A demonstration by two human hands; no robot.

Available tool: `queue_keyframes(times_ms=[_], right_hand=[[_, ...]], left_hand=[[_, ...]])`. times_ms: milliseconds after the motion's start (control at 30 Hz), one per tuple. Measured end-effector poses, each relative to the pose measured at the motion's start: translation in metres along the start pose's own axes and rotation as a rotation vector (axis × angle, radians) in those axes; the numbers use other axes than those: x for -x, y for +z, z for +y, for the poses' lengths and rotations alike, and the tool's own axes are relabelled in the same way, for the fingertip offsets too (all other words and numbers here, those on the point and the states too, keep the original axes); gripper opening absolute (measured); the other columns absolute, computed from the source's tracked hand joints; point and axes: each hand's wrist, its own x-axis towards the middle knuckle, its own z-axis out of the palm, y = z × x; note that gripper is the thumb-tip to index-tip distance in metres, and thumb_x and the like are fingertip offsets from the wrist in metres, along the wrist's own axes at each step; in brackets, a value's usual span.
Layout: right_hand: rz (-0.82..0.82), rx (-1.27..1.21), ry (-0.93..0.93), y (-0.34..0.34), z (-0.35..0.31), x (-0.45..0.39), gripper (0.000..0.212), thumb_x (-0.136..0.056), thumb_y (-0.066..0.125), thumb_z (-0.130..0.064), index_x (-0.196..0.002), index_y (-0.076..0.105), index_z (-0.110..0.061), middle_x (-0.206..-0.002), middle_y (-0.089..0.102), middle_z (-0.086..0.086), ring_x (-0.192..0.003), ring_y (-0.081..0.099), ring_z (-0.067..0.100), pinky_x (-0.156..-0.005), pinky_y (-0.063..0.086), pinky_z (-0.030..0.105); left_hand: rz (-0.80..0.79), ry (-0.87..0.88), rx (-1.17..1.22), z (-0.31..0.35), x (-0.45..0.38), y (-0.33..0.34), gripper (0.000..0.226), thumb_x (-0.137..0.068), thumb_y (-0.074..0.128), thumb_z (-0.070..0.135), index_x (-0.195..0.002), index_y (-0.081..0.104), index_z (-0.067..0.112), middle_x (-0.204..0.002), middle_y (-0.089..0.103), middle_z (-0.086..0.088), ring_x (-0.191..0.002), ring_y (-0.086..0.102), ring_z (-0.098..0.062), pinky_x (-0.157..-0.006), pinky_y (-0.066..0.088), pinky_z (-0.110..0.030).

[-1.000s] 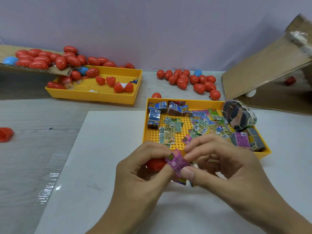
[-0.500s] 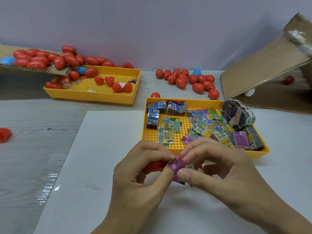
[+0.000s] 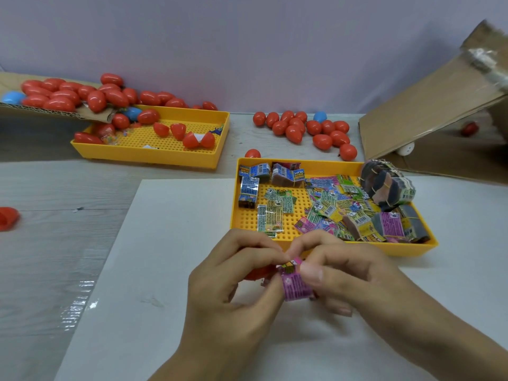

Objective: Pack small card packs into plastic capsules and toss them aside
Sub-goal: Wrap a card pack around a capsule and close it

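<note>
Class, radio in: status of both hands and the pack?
Left hand holds red capsule half. Both pinch pink card pack; right hand. Not yet in. Nothing obstructing.

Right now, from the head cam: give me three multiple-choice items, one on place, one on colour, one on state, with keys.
1. Where do the loose small printed card packs lie?
A. near yellow perforated plastic tray
B. far yellow tray
C. cardboard flap

2. What colour is the folded card pack between the hands?
A. green
B. magenta
C. blue

3. How are the left hand and right hand engaged?
A. both flat on the white sheet
B. only the right holds something
C. both pinch the pack

Answers: 1 A, packs are scattered on its floor. 2 B, its wrapper shows magenta. 3 C, fingertips of both meet on it.
</note>
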Motion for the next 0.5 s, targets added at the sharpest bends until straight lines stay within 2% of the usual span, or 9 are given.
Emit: queue_keyframes(times_ms=[133, 233, 367, 433, 500], right_hand=[[0.046, -0.028, 0.018, 0.0007, 0.0005, -0.0015, 0.026, -0.073, 0.079, -0.032, -0.061, 0.071, -0.010, -0.090, 0.063, -0.011, -0.057, 0.055, -0.003, -0.052, 0.039, 0.008], [0.096, -0.034, 0.019, 0.0005, 0.0029, -0.0017, 0.033, -0.066, 0.076, -0.040, -0.066, 0.074, -0.007, -0.091, 0.063, -0.011, -0.059, 0.055, -0.002, -0.052, 0.039, 0.008], [0.170, -0.063, -0.014, 0.0007, 0.0038, -0.0027, 0.027, -0.063, 0.078, -0.038, -0.068, 0.077, -0.012, -0.091, 0.061, -0.010, -0.053, 0.051, 0.000, -0.049, 0.038, 0.010], [0.224, -0.061, -0.045, 0.0005, 0.0037, -0.0025, 0.022, -0.063, 0.084, -0.032, -0.068, 0.077, -0.011, -0.088, 0.060, -0.009, -0.051, 0.051, -0.001, -0.049, 0.037, 0.008], [0.273, 0.020, -0.096, 0.0014, 0.0027, -0.0022, 0.018, -0.066, 0.080, -0.034, -0.068, 0.079, -0.017, -0.080, 0.060, -0.009, -0.053, 0.049, 0.000, -0.049, 0.036, 0.008]], left_hand=[[-0.029, 0.057, -0.123, 0.0034, 0.0012, 0.0015, 0.008, -0.080, 0.070, 0.011, -0.084, 0.076, 0.008, -0.089, 0.064, -0.004, -0.079, 0.064, -0.013, -0.065, 0.048, -0.017], [-0.019, 0.029, -0.091, 0.0017, 0.0012, 0.0013, 0.009, -0.079, 0.069, 0.010, -0.084, 0.076, 0.009, -0.092, 0.065, -0.004, -0.083, 0.066, -0.015, -0.066, 0.050, -0.019], [0.002, -0.076, 0.084, 0.0026, 0.0018, 0.0012, 0.016, -0.081, 0.068, 0.014, -0.097, 0.072, 0.015, -0.098, 0.064, -0.004, -0.088, 0.067, -0.025, -0.071, 0.054, -0.026], [-0.006, -0.178, 0.227, 0.0040, 0.0019, -0.0006, 0.026, -0.082, 0.065, 0.016, -0.107, 0.072, 0.018, -0.103, 0.063, -0.004, -0.093, 0.066, -0.029, -0.077, 0.055, -0.024], [-0.007, -0.239, 0.328, 0.0044, 0.0017, -0.0009, 0.033, -0.083, 0.064, 0.012, -0.115, 0.072, 0.018, -0.107, 0.064, -0.006, -0.097, 0.067, -0.028, -0.080, 0.056, -0.021]])
